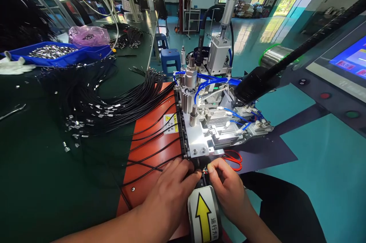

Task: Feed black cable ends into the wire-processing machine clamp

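Note:
Both hands meet at the near end of a metal machine (200,136). My left hand (175,182) rests with bent fingers on the machine's edge, its thumb and fingers closed around the end of a black cable. My right hand (227,184) pinches at small coloured wires (204,170) between thumb and forefinger, just right of the left thumb. Several black cables (154,140) lie across the orange plate (143,193) towards the machine. Below the hands sits a label with a yellow arrow (203,216).
A large bundle of black cables (134,102) with metal ends spreads over the dark green table (34,189). Behind it stands a blue tray (68,58) of metal parts. Red-handled scissors (236,161) lie beside the machine. A control panel (340,82) is at the right.

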{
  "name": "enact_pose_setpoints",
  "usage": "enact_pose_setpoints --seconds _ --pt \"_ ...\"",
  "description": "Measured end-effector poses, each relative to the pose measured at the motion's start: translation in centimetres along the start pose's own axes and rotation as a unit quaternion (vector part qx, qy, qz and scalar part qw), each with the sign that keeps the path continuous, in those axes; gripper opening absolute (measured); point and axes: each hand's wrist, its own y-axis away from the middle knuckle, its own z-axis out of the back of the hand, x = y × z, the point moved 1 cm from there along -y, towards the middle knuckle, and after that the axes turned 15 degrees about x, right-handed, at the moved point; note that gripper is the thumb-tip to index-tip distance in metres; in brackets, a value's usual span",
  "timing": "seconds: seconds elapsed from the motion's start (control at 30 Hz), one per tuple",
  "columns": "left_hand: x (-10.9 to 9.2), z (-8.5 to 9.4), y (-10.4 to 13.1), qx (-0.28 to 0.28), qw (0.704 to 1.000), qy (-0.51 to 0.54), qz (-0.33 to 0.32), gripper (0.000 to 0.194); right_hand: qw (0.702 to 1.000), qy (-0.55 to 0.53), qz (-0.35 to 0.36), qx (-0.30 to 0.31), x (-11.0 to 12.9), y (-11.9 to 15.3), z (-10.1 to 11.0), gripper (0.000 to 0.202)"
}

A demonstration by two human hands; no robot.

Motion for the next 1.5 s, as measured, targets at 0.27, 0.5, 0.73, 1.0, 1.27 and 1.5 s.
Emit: enact_pose_setpoints --seconds 0.27,0.5,0.73,1.0,1.27,1.5 --pt "-0.6 0.6 -0.1 0.001 1.000 -0.007 -0.004 0.033 0.999 0.029 0.035 -0.013 1.4 1.7 0.8 0.018" --pt "-0.3 0.2 0.1 -0.006 1.000 0.013 -0.006 0.028 0.995 0.100 0.028 -0.005 2.1 1.5 0.7 0.020" --pt "-0.1 0.1 -0.1 -0.032 0.997 0.060 -0.027 0.026 0.996 0.083 0.027 0.006 1.6 1.2 0.9 0.021" --pt "0.0 0.0 -0.2 -0.032 0.997 0.060 -0.025 0.022 0.997 0.080 0.017 -0.008 1.0 0.9 0.6 0.022" --pt "-0.1 -0.1 -0.2 -0.042 0.997 0.063 -0.024 0.020 0.994 0.071 0.072 0.047 1.6 0.4 1.8 0.023" --pt "-0.3 0.2 -0.2 -0.037 0.997 0.058 -0.028 0.021 0.992 0.085 0.092 0.029 1.8 1.0 1.9 0.019"
